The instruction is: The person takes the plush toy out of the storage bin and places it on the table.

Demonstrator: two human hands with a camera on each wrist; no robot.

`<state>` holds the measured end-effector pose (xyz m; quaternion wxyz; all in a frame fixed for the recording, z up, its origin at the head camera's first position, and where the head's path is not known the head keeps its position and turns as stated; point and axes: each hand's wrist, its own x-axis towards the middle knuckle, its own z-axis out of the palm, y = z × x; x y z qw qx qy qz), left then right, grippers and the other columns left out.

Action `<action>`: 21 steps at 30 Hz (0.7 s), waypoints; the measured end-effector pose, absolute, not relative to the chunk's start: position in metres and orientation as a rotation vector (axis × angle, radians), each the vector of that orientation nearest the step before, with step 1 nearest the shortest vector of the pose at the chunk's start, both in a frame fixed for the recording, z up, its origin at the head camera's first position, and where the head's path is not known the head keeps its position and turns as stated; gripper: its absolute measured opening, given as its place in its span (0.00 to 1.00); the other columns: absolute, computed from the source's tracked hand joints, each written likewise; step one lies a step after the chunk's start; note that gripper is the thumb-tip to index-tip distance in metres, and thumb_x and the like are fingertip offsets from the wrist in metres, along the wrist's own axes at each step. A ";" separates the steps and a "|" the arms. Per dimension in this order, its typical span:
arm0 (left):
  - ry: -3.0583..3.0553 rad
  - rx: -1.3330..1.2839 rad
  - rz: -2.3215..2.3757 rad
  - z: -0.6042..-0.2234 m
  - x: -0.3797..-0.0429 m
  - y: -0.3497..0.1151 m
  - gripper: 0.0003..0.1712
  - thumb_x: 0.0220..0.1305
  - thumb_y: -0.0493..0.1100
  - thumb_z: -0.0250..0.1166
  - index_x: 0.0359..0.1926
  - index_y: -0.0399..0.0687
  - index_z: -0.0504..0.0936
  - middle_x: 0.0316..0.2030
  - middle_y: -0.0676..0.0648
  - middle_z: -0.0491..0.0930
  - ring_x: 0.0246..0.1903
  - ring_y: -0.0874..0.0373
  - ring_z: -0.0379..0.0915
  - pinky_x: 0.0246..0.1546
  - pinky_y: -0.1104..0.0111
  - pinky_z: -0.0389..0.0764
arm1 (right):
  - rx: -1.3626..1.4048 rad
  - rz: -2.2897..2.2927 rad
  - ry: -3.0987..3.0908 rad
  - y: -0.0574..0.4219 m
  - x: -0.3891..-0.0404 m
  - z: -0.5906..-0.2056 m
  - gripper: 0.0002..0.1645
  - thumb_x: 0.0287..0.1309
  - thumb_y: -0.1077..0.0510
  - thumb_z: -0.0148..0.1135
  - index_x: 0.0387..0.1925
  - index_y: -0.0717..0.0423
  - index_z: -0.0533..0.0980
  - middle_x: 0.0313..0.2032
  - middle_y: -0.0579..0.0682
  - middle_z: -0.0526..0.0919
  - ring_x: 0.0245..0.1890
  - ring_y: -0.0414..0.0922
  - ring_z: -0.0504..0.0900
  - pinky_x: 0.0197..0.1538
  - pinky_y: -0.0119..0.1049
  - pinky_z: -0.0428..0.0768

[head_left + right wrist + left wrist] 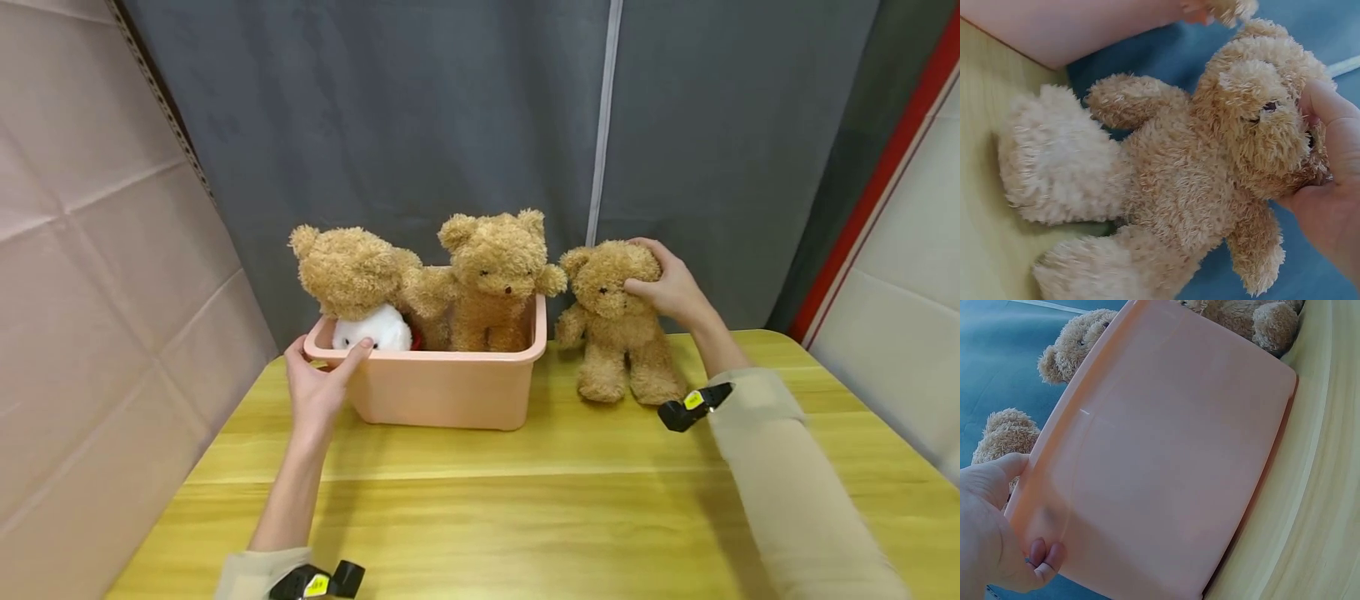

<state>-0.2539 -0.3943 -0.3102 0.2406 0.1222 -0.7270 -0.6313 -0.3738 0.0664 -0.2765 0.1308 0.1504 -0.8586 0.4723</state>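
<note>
My left hand (318,387) grips the near left corner of a pink plastic bin (442,387), thumb over the rim and fingers below it outside. On the right, my right hand (671,287) holds a tan teddy bear (618,325) by the side of its head, thumb across its face. This bear is upright beside the bin, its feet at the tabletop. Inside the bin, a second teddy bear (495,258) faces forward at the right, and a third teddy bear (348,271) leans left with its face hidden. Under that one's head shows a white plush toy (378,329), mostly hidden by the bin wall.
The bin stands on a yellow wood-grain table (480,517) toward its back edge. Behind it hangs a dark grey curtain (375,125) with a pale vertical strip (603,125). A whitish panel (112,292) borders the left side, and another panel with a red edge (870,192) borders the right.
</note>
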 end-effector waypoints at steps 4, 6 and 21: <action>-1.987 0.333 -1.717 -0.311 -0.253 -0.394 0.60 0.40 0.57 0.74 0.67 0.46 0.47 0.64 0.46 0.53 0.56 0.57 0.57 0.53 0.62 0.65 | 0.384 1.463 -2.445 0.065 -0.379 -0.290 0.36 0.59 0.58 0.57 0.66 0.41 0.56 0.56 0.53 0.63 0.34 0.47 0.69 0.31 0.41 0.71; -1.984 0.322 -1.714 -0.311 -0.254 -0.394 0.60 0.41 0.57 0.74 0.67 0.47 0.48 0.64 0.46 0.53 0.56 0.57 0.57 0.53 0.61 0.65 | 0.363 1.473 -2.427 0.065 -0.381 -0.294 0.35 0.59 0.57 0.56 0.66 0.41 0.56 0.57 0.53 0.62 0.32 0.47 0.68 0.29 0.41 0.69; -1.977 0.304 -1.738 -0.312 -0.253 -0.393 0.60 0.42 0.57 0.73 0.69 0.50 0.45 0.66 0.48 0.49 0.56 0.55 0.57 0.53 0.60 0.65 | 0.395 1.537 -2.437 0.066 -0.383 -0.300 0.40 0.65 0.53 0.49 0.71 0.45 0.41 0.70 0.44 0.28 0.68 0.50 0.29 0.60 0.62 0.49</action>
